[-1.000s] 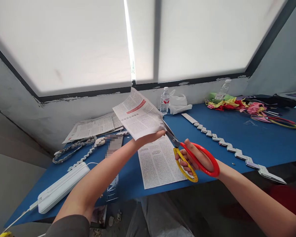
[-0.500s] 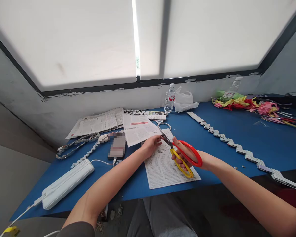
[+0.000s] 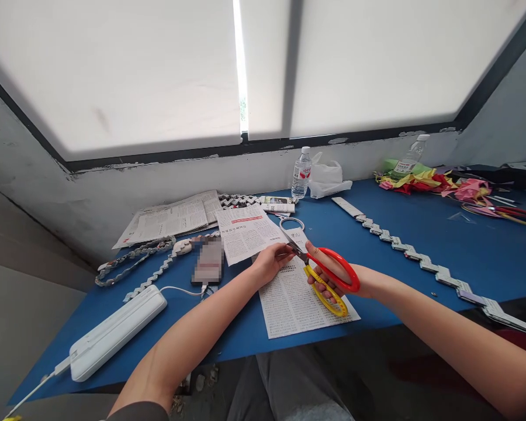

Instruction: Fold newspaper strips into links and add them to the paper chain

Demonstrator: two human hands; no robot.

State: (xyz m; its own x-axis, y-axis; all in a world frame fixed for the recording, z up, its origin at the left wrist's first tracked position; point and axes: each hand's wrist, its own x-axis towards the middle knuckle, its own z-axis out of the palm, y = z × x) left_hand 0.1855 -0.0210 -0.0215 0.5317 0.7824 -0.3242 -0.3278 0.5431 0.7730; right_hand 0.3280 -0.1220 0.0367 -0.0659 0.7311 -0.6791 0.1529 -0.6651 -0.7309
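Above the sheet [image 3: 296, 313], the right hand [image 3: 338, 268] has its fingers clamped on the scissors [image 3: 305, 258]. The left hand [image 3: 269, 263] is over the sheet's far-left part; whether its fingers grip anything, I cannot tell. Beyond the sheet, a bottle [image 3: 301, 175] stands on the tabletop [image 3: 429, 231].

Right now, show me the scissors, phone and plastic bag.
Scissors [image 3: 305, 258], head view: blade pivot.
Phone [image 3: 208, 261], head view: middle of the screen.
Plastic bag [image 3: 326, 174], head view: middle of its white front.
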